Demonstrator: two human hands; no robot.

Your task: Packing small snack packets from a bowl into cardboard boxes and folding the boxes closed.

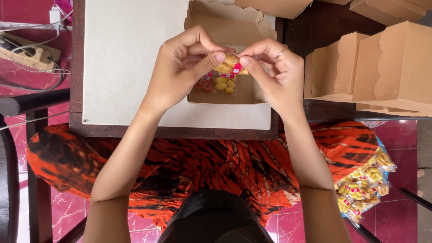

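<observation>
Crinkly clear snack packet point(230, 64), pinched by both hands, kraft box point(243, 27)

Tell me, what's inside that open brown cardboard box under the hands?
In the open box lie a clear packet of yellow snacks and a reddish packet. The left hand and right hand cover the rest.

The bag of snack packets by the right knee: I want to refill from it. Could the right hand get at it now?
Probably not at once: the right hand and left hand together pinch a small snack packet over the open box. The bag itself lies uncovered.
</observation>
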